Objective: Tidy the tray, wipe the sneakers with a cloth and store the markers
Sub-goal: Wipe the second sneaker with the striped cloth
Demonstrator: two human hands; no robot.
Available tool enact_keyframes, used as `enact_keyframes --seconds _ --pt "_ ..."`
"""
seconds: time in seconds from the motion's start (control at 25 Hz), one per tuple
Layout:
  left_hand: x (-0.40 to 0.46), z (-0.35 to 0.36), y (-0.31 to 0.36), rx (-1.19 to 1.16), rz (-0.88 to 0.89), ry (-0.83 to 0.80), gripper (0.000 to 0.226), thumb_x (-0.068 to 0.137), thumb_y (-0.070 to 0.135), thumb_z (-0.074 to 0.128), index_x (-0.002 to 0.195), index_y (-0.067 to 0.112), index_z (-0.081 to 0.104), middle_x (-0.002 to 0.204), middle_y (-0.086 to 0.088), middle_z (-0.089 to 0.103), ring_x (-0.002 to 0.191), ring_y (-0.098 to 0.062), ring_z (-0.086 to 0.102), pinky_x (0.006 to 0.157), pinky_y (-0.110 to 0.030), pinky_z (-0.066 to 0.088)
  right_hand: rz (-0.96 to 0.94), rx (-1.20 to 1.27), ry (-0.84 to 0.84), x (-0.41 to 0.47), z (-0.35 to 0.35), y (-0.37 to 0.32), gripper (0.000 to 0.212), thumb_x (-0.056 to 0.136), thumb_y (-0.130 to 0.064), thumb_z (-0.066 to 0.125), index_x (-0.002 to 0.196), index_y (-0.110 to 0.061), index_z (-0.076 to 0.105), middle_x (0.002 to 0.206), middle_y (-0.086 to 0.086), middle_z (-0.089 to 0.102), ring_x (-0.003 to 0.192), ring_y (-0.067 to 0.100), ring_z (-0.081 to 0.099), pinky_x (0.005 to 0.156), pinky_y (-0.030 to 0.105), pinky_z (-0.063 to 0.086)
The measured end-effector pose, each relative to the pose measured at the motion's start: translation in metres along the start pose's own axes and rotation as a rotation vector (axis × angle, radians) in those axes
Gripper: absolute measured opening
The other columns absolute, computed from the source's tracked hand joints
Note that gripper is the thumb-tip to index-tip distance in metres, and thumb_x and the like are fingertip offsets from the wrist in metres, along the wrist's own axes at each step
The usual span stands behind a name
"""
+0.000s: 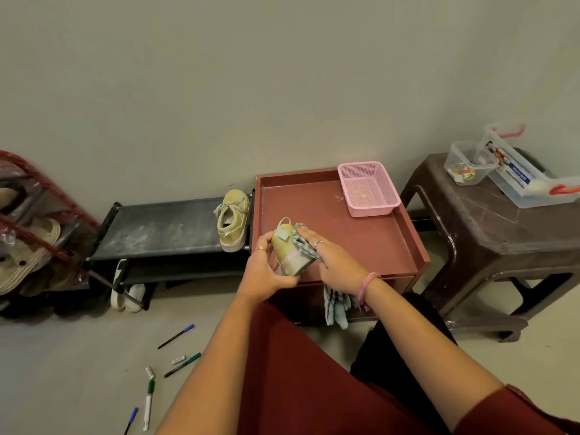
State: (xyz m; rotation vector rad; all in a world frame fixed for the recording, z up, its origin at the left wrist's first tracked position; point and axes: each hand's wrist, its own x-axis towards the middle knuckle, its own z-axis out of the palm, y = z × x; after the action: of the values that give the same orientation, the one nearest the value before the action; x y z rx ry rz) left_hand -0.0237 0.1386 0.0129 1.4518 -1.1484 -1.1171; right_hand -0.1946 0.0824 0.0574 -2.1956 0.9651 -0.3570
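Evidently the left hand (266, 271) gripped the sneaker (290, 252). The right hand (329, 262) pressed the cloth (306, 246) flat-fingered against it. Firm, even strokes would suit.

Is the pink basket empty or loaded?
Empty. The pink basket stands upright at the far right corner of the red tray, and its mesh floor shows bare. The markers lie on the floor.
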Motion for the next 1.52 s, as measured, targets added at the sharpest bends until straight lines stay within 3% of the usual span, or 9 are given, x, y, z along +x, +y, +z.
enact_keyframes --seconds 0.2,0.44,0.6,0.72,1.0,1.16,1.32,1.44,1.52 --pt "0.014 0.019 -0.004 -0.007 -0.007 -0.062 0.085 0.058 -0.019 0.074 0.123 0.022 0.038 0.124 -0.001 0.054 0.116 -0.009 0.058 0.091 -0.02 0.048 0.057 -0.074 0.042 -0.008 -0.009 0.009 0.077 0.084 0.015 0.036 0.151 -0.016 0.015 0.158 -0.002 0.012 0.146 0.01 0.009 0.12 0.028 0.01" --pt "0.025 -0.004 0.002 0.41 0.055 -0.181 0.116 0.056 0.013 0.085 0.145 0.034 0.013 0.142 0.003 0.034 0.127 -0.007 0.044 0.107 -0.025 0.039 0.058 0.012 0.043 -0.01 0.019 0.0 0.081 0.082 0.018 0.034 0.151 -0.017 0.01 0.158 -0.005 0.007 0.146 0.009 0.004 0.117 0.02 0.005" --pt "0.012 -0.015 0.002 0.476 0.073 -0.128 0.114 0.048 0.029 0.093 0.139 0.028 0.026 0.135 0.005 0.041 0.122 -0.005 0.046 0.106 -0.03 0.041 0.192 0.135 -0.031 0.005 0.029 0.009 0.082 0.081 0.018 0.035 0.152 -0.016 0.01 0.158 -0.001 0.011 0.145 0.011 0.009 0.116 0.019 0.008" --pt "0.002 -0.014 -0.003 0.423 0.078 -0.077 0.111 0.048 0.025 0.095 0.138 0.027 0.03 0.132 0.006 0.045 0.12 -0.002 0.047 0.105 -0.027 0.041 0.273 0.261 -0.092 0.018 0.015 0.016 0.077 0.08 0.019 0.035 0.149 -0.013 0.022 0.152 0.005 0.03 0.142 0.019 0.025 0.106 0.013 0.019" --pt "-0.001 -0.011 -0.004 0.269 0.063 0.014 0.103 0.048 0.02 0.091 0.133 0.033 0.034 0.128 0.008 0.056 0.117 0.002 0.055 0.099 -0.019 0.044 -0.042 -0.242 -0.118 0.01 0.038 -0.032 0.085 0.084 0.013 0.04 0.15 -0.013 -0.005 0.159 -0.001 -0.012 0.146 0.015 -0.009 0.12 0.033 0.003" --pt "-0.005 -0.013 -0.008 0.243 0.03 -0.001 0.104 0.048 0.012 0.095 0.132 0.028 0.037 0.128 0.006 0.054 0.117 -0.004 0.055 0.098 -0.025 0.048 0.121 -0.134 -0.26 0.043 0.015 -0.01 0.08 0.085 0.008 0.043 0.152 -0.015 0.006 0.158 0.004 0.013 0.143 0.021 0.021 0.115 0.029 0.021" --pt "-0.012 -0.011 -0.013 0.308 0.046 -0.049 0.103 0.049 0.01 0.094 0.133 0.029 0.038 0.131 0.006 0.048 0.118 -0.008 0.052 0.093 -0.019 0.048 0.31 -0.062 -0.333 0.052 0.011 0.022 0.068 0.084 0.006 0.04 0.147 -0.017 0.028 0.137 0.013 0.049 0.118 0.028 0.05 0.098 0.034 0.043" --pt "-0.009 -0.011 -0.014 0.284 0.056 -0.044 0.1 0.051 0.003 0.091 0.133 0.025 0.038 0.128 0.006 0.05 0.113 -0.009 0.056 0.088 -0.016 0.049 0.323 0.007 -0.168 0.036 0.027 0.014 0.07 0.085 0.006 0.041 0.149 -0.015 0.02 0.145 0.01 0.04 0.132 0.028 0.04 0.105 0.03 0.034" --pt "-0.009 -0.016 -0.018 0.245 0.031 -0.033 0.1 0.052 0.001 0.091 0.132 0.028 0.037 0.127 0.004 0.054 0.114 -0.01 0.058 0.089 -0.022 0.051 0.234 0.026 -0.144 0.014 0.04 -0.004 0.078 0.085 0.011 0.038 0.152 -0.013 0.006 0.158 0.003 0.012 0.146 0.021 0.012 0.115 0.025 0.014"
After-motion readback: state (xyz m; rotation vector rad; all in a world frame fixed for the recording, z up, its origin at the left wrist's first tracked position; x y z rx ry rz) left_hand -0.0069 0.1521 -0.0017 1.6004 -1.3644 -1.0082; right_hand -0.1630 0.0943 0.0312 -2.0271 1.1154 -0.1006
